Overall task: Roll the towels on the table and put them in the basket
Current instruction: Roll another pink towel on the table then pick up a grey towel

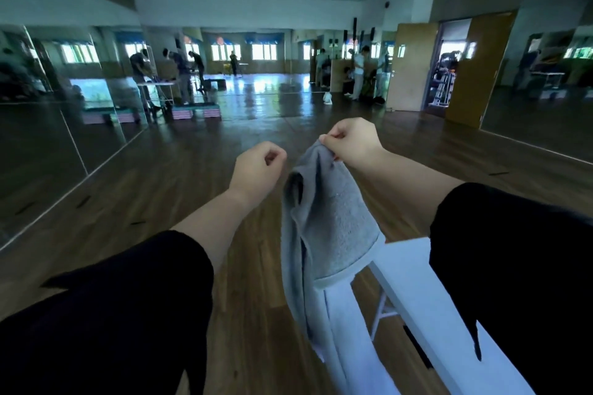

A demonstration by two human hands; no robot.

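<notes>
A grey towel (327,228) hangs in the air in the middle of the view, unrolled and draping down over the white table (414,285). My right hand (351,141) pinches its top corner between thumb and fingers, raised well above the table. My left hand (258,168) hovers just left of the towel with its fingers curled into a loose fist, holding nothing and apart from the cloth. No basket is in view.
The white table's edge and legs run along the lower right. Wooden floor (160,189) spreads ahead and to the left. Mirror walls line the left side, and an open door (414,67) is at the right. Several people stand at tables far back.
</notes>
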